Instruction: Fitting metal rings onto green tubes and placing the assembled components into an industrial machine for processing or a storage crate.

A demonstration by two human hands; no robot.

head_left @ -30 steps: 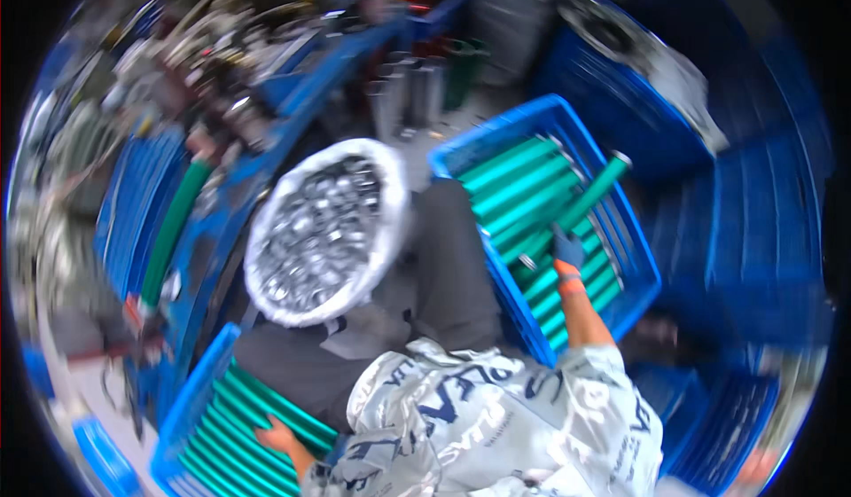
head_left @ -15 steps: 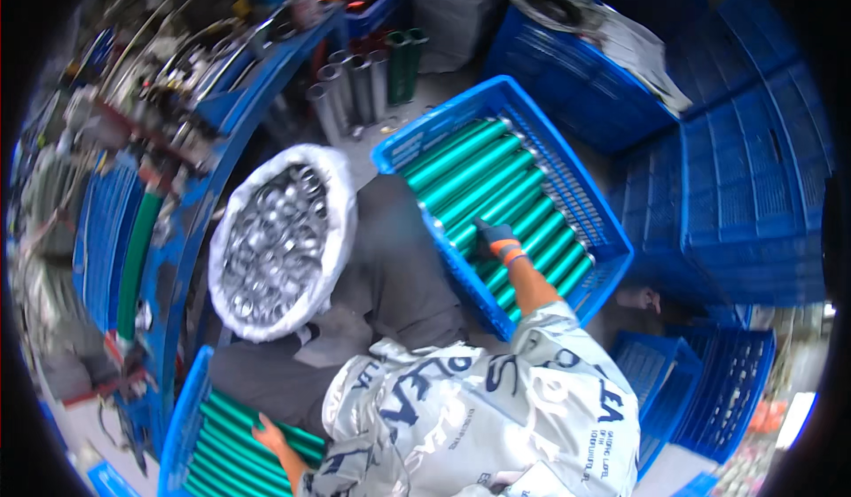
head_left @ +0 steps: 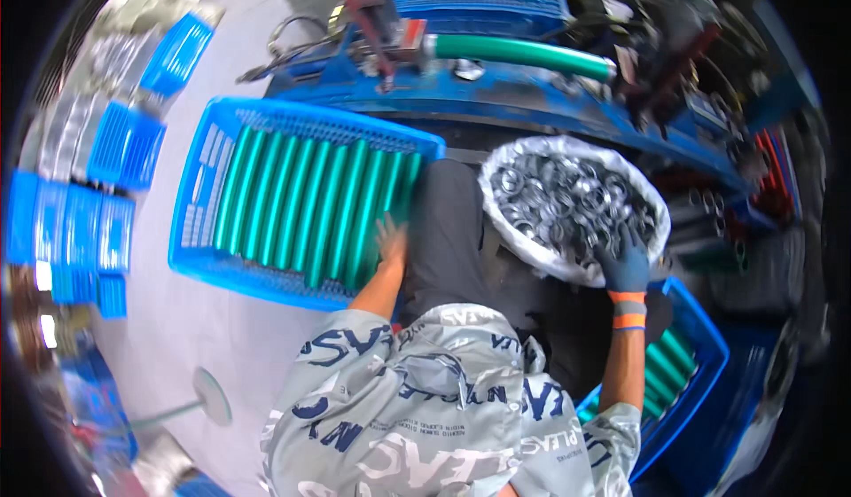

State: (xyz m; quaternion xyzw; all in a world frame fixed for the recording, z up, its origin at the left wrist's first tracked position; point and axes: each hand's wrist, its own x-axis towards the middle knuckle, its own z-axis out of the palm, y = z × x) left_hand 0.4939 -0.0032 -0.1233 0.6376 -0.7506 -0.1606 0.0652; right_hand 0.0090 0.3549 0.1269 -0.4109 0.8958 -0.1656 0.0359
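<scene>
My left hand [head_left: 391, 240] is bare, its fingers spread against the rightmost of the shiny green tubes [head_left: 306, 204]. These lie side by side in a blue crate [head_left: 191, 258] on my left. On my right hand [head_left: 628, 265] is a dark grey-blue glove, with an orange and grey band at the wrist. That hand reaches over the near right rim of a round container lined with white plastic [head_left: 554, 269], fingers stretched toward the loose metal rings [head_left: 567, 200] inside. Nothing shows in its grasp, though its fingertips blend into the rings.
Ahead runs a blue workbench [head_left: 532, 102] with a green tube [head_left: 523, 54] held lengthwise in a machine. At my right side stands another blue crate [head_left: 709, 355] of green tubes [head_left: 669, 368]. Stacked blue crates [head_left: 75, 231] and a round-based stand [head_left: 213, 397] are at left.
My view has swung left toward the bench and the left crate. My right hand has left the tubes in the right crate and is now at the metal rings. My left hand stays by the left crate's tubes.
</scene>
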